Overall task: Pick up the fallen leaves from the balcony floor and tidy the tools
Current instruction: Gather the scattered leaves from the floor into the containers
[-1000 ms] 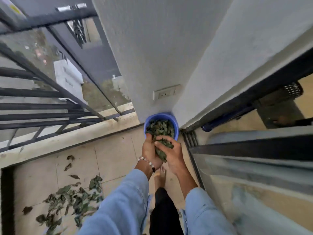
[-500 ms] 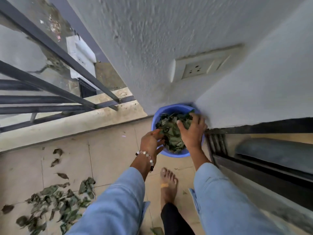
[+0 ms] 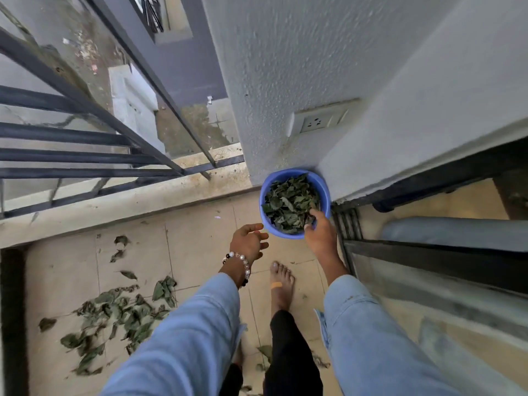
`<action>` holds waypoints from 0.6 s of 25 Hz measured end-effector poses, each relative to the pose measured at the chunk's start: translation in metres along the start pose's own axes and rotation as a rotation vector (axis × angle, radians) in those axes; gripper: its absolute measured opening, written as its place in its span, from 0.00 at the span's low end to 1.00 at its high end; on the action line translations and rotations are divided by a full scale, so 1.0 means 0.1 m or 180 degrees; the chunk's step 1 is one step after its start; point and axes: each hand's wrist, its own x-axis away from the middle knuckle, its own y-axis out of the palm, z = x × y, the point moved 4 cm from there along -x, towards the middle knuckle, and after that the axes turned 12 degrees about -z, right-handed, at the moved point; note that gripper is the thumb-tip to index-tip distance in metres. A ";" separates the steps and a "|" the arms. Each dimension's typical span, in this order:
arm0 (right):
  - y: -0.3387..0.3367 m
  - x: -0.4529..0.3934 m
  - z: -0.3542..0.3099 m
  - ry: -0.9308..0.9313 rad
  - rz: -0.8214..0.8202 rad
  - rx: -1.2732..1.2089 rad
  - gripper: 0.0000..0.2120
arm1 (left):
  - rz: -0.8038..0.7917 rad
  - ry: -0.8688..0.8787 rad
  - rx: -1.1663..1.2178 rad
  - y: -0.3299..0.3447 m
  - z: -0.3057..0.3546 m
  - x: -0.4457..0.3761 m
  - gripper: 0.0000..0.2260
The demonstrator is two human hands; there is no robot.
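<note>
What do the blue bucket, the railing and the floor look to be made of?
Blue bucket: probably plastic, given its even colour, thin smooth rim and soft sheen. Railing: likely painted metal, being dark, slim, straight bars with a slight gloss. Floor: seemingly ceramic or stone tile, beige squares with thin grout lines and a matt, dusty surface.

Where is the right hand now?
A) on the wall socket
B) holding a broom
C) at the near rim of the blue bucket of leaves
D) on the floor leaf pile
C: the right hand is at the near rim of the blue bucket, fingers reaching over the leaves in the bucket.
</note>
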 end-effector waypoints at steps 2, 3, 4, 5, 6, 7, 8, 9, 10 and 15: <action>-0.03 0.42 -0.07 -0.0007 0.0024 -0.0386 0.17 | -0.0038 0.0108 -0.0114 -0.04 0.07 0.39 0.13; -0.04 0.69 -0.11 -0.0004 0.0050 -0.0573 0.15 | -0.0060 0.0154 -0.0191 -0.09 0.09 0.63 0.13; -0.05 0.98 -0.15 0.0019 0.0116 -0.0711 0.14 | -0.0069 0.0191 -0.0274 -0.15 0.06 0.87 0.13; -0.05 1.25 -0.17 0.0015 0.0213 -0.0829 0.13 | -0.0068 0.0249 -0.0390 -0.22 0.03 1.12 0.12; -0.05 1.57 -0.22 0.0024 0.0300 -0.0925 0.12 | -0.0062 0.0321 -0.0540 -0.29 -0.02 1.36 0.11; -0.03 1.88 -0.26 0.0031 0.0351 -0.1023 0.12 | -0.0048 0.0379 -0.0689 -0.37 -0.09 1.59 0.10; -0.01 2.19 -0.32 0.0036 0.0370 -0.1128 0.11 | -0.0032 0.0421 -0.0811 -0.45 -0.17 1.80 0.10; 0.04 2.47 -0.33 0.0041 0.0376 -0.1273 0.11 | -0.0022 0.0469 -0.0913 -0.51 -0.25 2.01 0.09; 0.10 2.71 -0.32 0.0061 0.0371 -0.1409 0.12 | -0.0014 0.0509 -0.1023 -0.56 -0.33 2.18 0.08; 0.32 3.70 -0.01 0.0183 0.0248 -0.1523 0.11 | -0.0111 0.0765 -0.1906 -0.60 -0.86 2.81 0.06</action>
